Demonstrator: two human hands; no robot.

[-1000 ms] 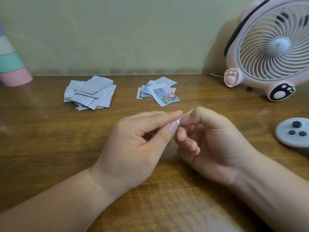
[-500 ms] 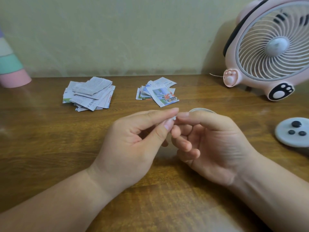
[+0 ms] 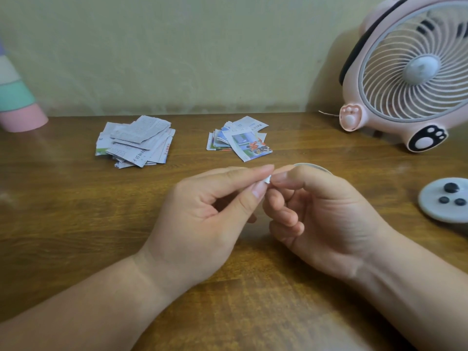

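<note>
My fingers (image 3: 243, 174) meet above the middle of the bench (image 3: 76, 224). The left hand (image 3: 202, 219) pinches a tiny white paper scrap (image 3: 268, 179) between thumb and forefinger, and the right hand (image 3: 321, 219) pinches the same scrap from the other side, the tips nearly touching. The other fingers of both hands curl loosely and hold nothing. The scrap is off the bench, and only a corner of it shows.

I judge that I am working this scrap between my fingertips. Whether I am folding, rolling or tearing it I cannot tell. The next move calls for small, even pressure, with one pinch kept firm while the other shifts, or so small a piece will slip away.

Just behind the right hand a pale round rim (image 3: 314, 166) peeks out. Farther back lie a pile of printed paper pieces (image 3: 136, 141) and a pile of coloured pieces (image 3: 240, 141), well apart. A pink fan (image 3: 410, 72) stands at the right, with a grey disc (image 3: 443, 201) in front of it.
</note>
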